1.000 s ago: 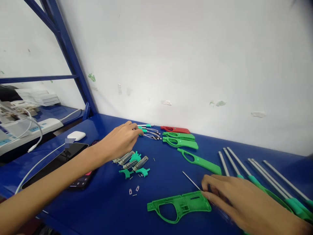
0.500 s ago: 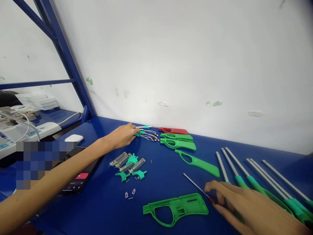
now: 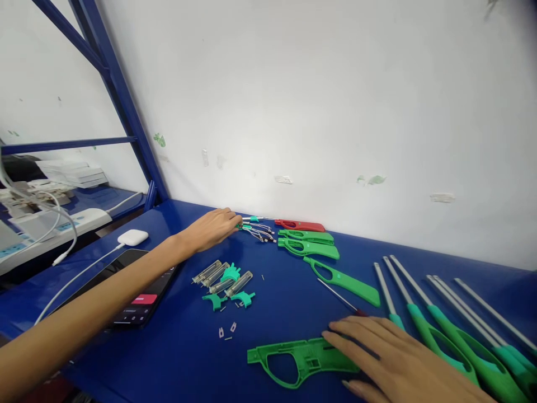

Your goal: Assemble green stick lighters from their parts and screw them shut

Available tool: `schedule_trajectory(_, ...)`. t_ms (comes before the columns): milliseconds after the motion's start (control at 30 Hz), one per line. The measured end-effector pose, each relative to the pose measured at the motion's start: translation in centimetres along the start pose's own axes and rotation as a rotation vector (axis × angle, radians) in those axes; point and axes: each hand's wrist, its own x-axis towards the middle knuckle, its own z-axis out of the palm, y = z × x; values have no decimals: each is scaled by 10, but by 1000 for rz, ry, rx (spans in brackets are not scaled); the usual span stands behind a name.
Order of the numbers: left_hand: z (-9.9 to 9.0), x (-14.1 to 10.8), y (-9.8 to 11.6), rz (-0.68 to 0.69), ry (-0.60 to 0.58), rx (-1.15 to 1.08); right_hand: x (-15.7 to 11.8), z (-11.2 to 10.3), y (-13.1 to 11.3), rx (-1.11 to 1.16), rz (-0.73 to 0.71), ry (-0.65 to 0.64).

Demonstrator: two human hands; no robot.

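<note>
My left hand (image 3: 216, 228) reaches to the back of the table, fingers curled down on a wired lighter tube (image 3: 244, 226) with a teal collar; the fingers cover most of it. Beside it lie more tubes with thin wires (image 3: 262, 230). My right hand (image 3: 390, 358) is spread flat, fingertips over the right end of a green lighter shell half (image 3: 310, 354) with its hollow side up. Just behind that hand lies a thin screwdriver (image 3: 339, 294), its red handle partly hidden. Clear fuel tanks (image 3: 215, 274) and teal triggers (image 3: 242, 299) are grouped near the middle.
Green shell halves (image 3: 346, 281) and a red one (image 3: 300, 225) lie along the back. Several lighters with long metal tubes (image 3: 419, 280) are at right. Small metal clips (image 3: 221, 332) lie in front. A phone (image 3: 140, 302) and white charging case (image 3: 133, 237) sit left.
My right hand has let go of the screwdriver, which now lies on the table, and moved left onto the green shell half with fingers spread. My left hand stays at the wired tubes.
</note>
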Motion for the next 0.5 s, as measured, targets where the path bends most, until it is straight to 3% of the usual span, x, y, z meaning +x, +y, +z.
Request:
schedule_trajectory(133, -25, -6, 6, -17, 82, 15, -2, 10, -7, 31, 31, 45)
schedule_trajectory(233, -50, -21, 24, -16, 157, 5, -14, 15, -17, 43, 45, 84)
schedule_trajectory(367, -80, -54, 69, -32, 289, -63, -38, 13, -35, 79, 136, 53)
schedule_trajectory(500, -88, -99, 125, -78, 405, -160, -57, 10, -46, 108, 234, 21)
